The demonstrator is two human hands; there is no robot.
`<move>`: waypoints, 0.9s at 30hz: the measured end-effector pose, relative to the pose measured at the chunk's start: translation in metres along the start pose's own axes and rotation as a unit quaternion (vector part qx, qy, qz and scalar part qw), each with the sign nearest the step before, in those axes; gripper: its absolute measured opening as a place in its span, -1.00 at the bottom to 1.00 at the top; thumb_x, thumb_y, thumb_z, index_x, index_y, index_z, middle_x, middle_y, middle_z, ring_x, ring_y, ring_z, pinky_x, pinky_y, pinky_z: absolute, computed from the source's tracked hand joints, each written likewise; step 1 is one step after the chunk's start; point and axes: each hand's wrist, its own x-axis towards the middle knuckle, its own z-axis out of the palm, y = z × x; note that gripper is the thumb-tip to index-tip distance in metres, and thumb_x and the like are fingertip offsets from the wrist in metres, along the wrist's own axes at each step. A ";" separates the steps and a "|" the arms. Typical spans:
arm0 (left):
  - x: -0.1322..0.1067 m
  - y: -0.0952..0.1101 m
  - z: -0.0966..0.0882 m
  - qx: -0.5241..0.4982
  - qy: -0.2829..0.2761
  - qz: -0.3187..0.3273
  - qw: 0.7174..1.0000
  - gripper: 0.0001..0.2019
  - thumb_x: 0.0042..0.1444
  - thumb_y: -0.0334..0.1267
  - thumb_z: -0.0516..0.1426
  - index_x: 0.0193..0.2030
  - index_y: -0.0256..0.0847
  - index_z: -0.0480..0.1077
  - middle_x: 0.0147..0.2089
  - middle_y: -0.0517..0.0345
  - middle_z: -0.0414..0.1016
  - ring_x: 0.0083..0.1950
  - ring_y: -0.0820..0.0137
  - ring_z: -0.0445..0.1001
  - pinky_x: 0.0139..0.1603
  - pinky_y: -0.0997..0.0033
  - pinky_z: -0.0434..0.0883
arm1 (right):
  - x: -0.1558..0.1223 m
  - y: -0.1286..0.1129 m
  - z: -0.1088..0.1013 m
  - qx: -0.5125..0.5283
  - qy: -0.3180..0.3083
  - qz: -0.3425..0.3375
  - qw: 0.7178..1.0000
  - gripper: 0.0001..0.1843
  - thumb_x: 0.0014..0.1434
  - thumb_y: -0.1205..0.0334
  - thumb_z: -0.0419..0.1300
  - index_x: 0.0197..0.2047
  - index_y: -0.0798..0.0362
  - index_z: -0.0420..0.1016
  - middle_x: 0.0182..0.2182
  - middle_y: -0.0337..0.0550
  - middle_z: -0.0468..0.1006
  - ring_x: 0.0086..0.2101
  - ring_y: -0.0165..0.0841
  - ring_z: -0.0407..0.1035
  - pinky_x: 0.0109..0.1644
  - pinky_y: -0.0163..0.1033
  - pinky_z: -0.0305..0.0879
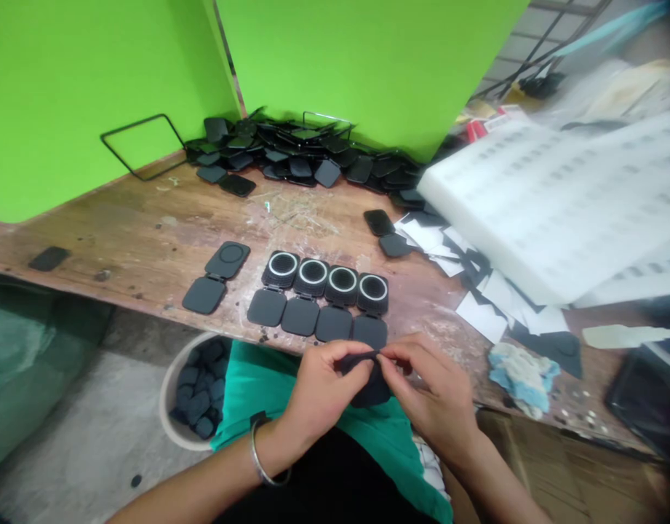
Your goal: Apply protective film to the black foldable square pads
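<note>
Both my hands meet at the table's front edge, above my lap. My left hand (326, 378) pinches a dark, flat, square piece (372, 391) by its upper edge. My right hand (430, 386) pinches the same edge from the other side. My fingers hide much of that piece. Just beyond my fingertips lie several hinged black pads (319, 320) in a row, opened flat, each with a white ring on its upper half. Left of the row sits another opened hinged pad (204, 295), whose upper half bears a dark circle.
Black square plates (291, 156) lie heaped against the green board (356, 65). White foam slabs (553, 196), paper scraps (501, 295) and a stained cloth (523, 375) are on the right. A bucket (168, 407) of dark pads stands on the floor, lower left.
</note>
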 end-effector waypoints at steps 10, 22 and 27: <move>-0.001 -0.002 0.002 0.004 0.018 0.005 1.000 -0.85 0.01 -0.33 0.24 -0.26 -0.21 0.61 -0.27 0.14 0.65 -0.23 0.37 0.57 -0.19 0.51 0.46 | -0.007 -0.005 0.008 -0.054 0.050 -0.082 0.994 -0.74 0.14 0.62 0.21 -0.13 0.15 0.48 -0.32 0.00 0.51 -0.30 -0.30 0.40 -0.21 -0.18 0.43; -0.001 -0.001 0.002 0.003 0.020 0.035 0.999 -0.87 0.02 -0.35 0.24 -0.29 -0.21 0.62 -0.31 0.13 0.62 -0.25 0.38 0.55 -0.19 0.50 0.44 | -0.009 -0.009 0.011 -0.121 0.052 -0.116 0.984 -0.68 0.14 0.62 0.23 -0.04 0.20 0.45 -0.31 0.05 0.51 -0.28 -0.23 0.42 -0.23 -0.12 0.44; -0.001 0.000 0.004 -0.041 0.018 -0.008 0.999 -0.88 0.00 -0.33 0.24 -0.31 -0.25 0.60 -0.36 0.14 0.62 -0.28 0.37 0.56 -0.24 0.51 0.46 | -0.010 -0.010 0.013 -0.115 0.063 -0.112 0.985 -0.66 0.13 0.63 0.23 -0.04 0.18 0.46 -0.31 0.04 0.51 -0.27 -0.23 0.42 -0.22 -0.12 0.43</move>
